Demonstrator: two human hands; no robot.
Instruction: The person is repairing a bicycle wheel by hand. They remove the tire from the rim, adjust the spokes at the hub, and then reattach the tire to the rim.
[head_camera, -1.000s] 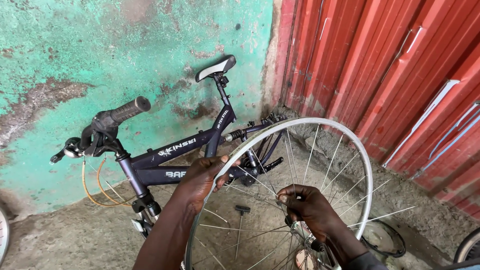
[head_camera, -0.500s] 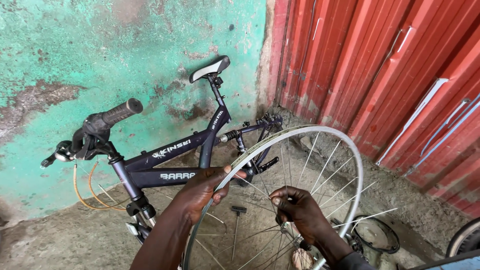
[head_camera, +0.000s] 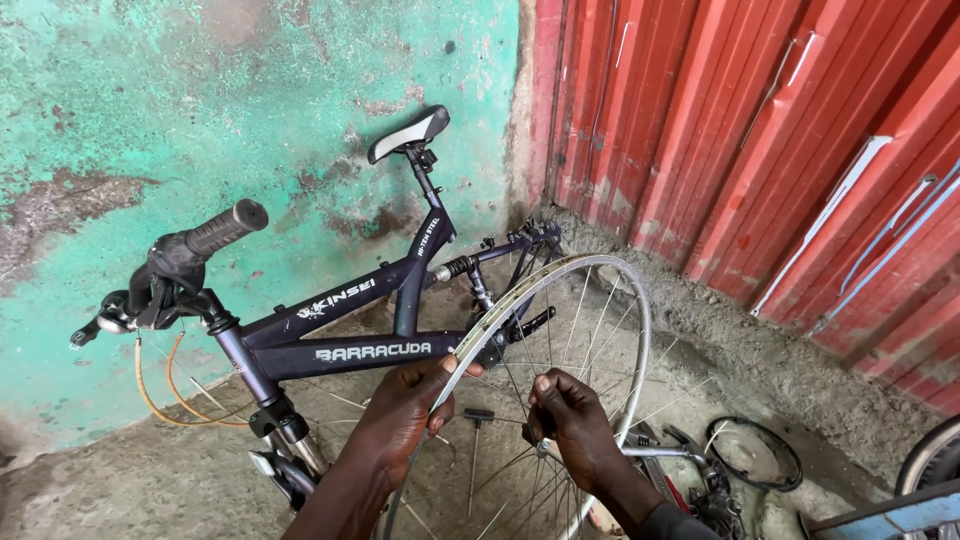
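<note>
From the head camera, the left hand (head_camera: 405, 410) is closed around the silver rim of a bare spoked bicycle wheel (head_camera: 560, 300), fingers wrapped over the rim's near left arc with the thumb on top. The right hand (head_camera: 570, 420) is closed too, fingers pinched around a spoke inside the wheel; whether a small tool sits in that grip cannot be told, since the fingers cover the spot. The wheel stands upright in front of the person, tilted slightly, and its lower part runs out of the bottom edge, so the hub is hard to make out behind the right wrist.

Behind the wheel a dark blue bicycle frame (head_camera: 340, 345) leans by a flaking green wall (head_camera: 200, 110), its black saddle (head_camera: 410, 135) up and its handlebar grip (head_camera: 220, 230) pointing right. The fork's lower end is hidden by the left forearm. Orange cables (head_camera: 165, 400) loop below the handlebar.

To the right stands a red corrugated metal wall (head_camera: 760, 140). On the concrete ground near it lies a black ring (head_camera: 755, 455) beside tangled metal parts, partly cut off. A tyre edge (head_camera: 930, 455) shows at the far right corner.
</note>
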